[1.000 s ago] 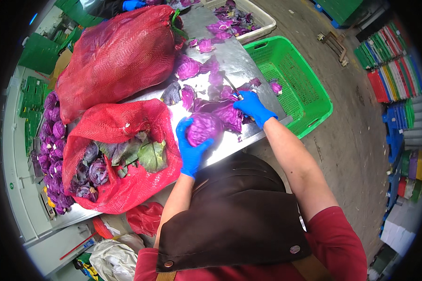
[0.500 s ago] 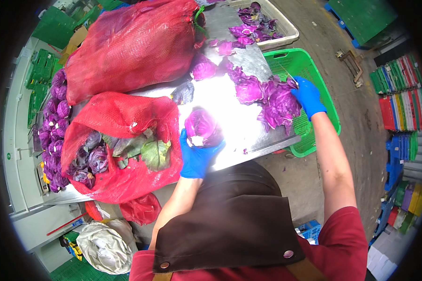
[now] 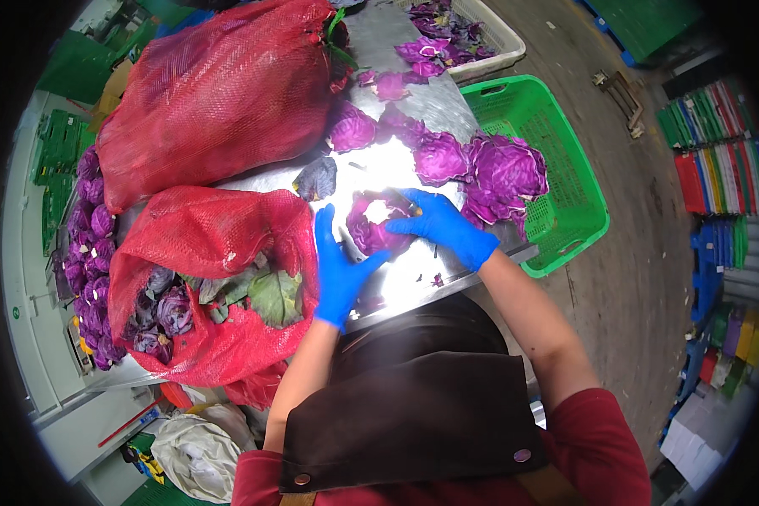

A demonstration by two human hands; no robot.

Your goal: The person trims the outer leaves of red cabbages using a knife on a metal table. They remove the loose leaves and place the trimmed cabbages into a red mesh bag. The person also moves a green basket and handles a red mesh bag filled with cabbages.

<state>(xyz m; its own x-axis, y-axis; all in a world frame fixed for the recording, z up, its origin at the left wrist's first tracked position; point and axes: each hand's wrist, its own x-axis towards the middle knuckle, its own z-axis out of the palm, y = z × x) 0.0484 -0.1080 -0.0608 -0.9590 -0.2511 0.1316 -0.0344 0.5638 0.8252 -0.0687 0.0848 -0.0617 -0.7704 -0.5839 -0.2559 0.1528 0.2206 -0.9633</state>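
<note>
A trimmed red cabbage head rests on the shiny metal table, its pale cut base facing up under a bright glare. My left hand, in a blue glove, spreads around its left and near side, with the thumb against it and the fingers apart. From the right, my gloved right hand reaches over the cabbage with thumb and forefinger bent. Something small and brownish shows between those fingers, too hidden to name. Loose purple outer leaves lie beyond the right hand, partly overhanging a green basket.
A full red mesh sack lies at the back left. In front, an opened mesh sack shows cabbages and green leaves. Cabbage heads are piled at the far left. A cream crate with leaves stands at the back right.
My right hand has come left from the leaves at the basket to the cabbage. My left hand has loosened from around the cabbage, whose cut base now faces up. More leaves overhang the basket.
</note>
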